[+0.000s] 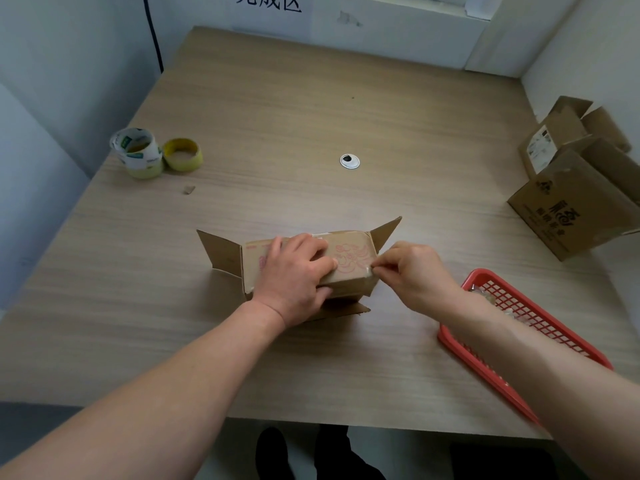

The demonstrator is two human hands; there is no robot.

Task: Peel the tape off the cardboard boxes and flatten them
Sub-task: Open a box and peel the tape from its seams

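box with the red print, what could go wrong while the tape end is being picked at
1. The right hand pinches only a small bit of tape at the corner of the box; it may tear or slip free, perhaps lifting the cardboard surface.
2. The left hand holds the box down from above, with its flaps open; a hard pull could slide it toward the red basket.

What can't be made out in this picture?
Head view:
Top of printed box: mostly under the left hand.
The tape the right hand pinches: clear, too faint.
Contents of red basket: blurred, partly behind right forearm.
The wall sign: cut by top edge.
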